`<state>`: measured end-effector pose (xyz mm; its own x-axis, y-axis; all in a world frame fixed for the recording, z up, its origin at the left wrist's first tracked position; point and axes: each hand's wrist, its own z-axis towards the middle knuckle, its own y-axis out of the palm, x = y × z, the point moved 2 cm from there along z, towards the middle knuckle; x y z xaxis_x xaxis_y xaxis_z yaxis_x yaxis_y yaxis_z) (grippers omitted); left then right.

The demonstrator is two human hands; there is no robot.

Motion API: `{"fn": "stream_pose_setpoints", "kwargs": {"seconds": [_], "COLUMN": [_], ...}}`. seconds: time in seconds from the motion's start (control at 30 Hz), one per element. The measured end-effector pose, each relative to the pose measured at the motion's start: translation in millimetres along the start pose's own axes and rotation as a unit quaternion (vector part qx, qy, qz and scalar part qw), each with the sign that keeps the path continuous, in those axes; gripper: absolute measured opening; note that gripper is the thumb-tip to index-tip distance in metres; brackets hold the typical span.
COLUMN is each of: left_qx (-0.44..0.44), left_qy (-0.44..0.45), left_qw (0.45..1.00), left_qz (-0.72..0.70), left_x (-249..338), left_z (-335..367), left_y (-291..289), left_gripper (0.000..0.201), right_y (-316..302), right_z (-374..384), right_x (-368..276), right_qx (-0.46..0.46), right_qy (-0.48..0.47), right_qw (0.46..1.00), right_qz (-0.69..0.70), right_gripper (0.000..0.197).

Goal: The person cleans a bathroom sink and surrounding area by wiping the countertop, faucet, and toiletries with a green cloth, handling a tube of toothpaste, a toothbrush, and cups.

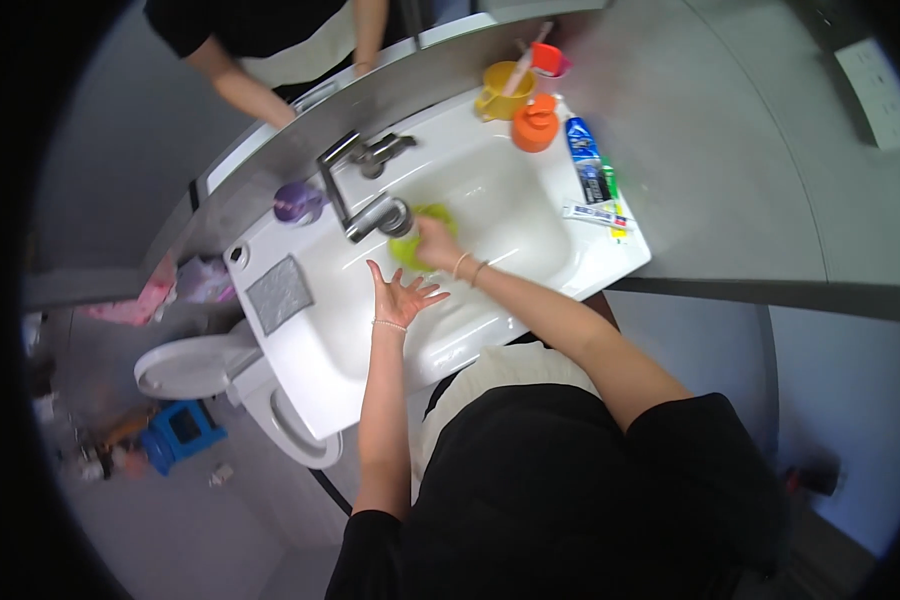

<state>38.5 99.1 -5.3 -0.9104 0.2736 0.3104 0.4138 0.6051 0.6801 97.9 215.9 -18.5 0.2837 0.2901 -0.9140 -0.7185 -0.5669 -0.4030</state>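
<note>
We hold our left hand (400,303) palm up, fingers spread wide, our right hand (437,245) just beyond, blurred, both arms (382,430) reaching forward.

The sink (315,385) looks glossy and smooth, the faucet (372,217) shiny metal, the grey cloth (280,294) matt

Bathroom, by its white washbasin (450,350), toilet (253,388) and toothpaste tubes (581,145).

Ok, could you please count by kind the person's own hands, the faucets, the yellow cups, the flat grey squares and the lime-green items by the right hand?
Own hands (left hand, right hand): 2
Faucet: 1
Yellow cup: 1
Flat grey square: 1
Lime-green item: 1
Total: 6
</note>
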Motion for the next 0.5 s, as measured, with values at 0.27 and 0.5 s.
{"fn": "stream_pose_setpoints", "kwargs": {"seconds": [0.27,0.5], "left_qx": [-0.155,-0.066], "left_qy": [0.081,0.098], "left_qw": [0.985,0.993], "left_qz": [0.010,0.021], "left_x": [-2.6,-25.1], "left_z": [56.8,62.6], "left_y": [-39.8,-44.8], "left_gripper": [0.056,0.047], "right_y": [21.2,30.0], "right_z": [-57.8,-28.0], "right_x": [-61.4,-8.8], "right_qx": [0.068,-0.020], "right_qy": [-0.091,0.020], "right_qw": [0.993,0.986], "right_qz": [-0.033,-0.165], "right_gripper": [0.025,0.020]}}
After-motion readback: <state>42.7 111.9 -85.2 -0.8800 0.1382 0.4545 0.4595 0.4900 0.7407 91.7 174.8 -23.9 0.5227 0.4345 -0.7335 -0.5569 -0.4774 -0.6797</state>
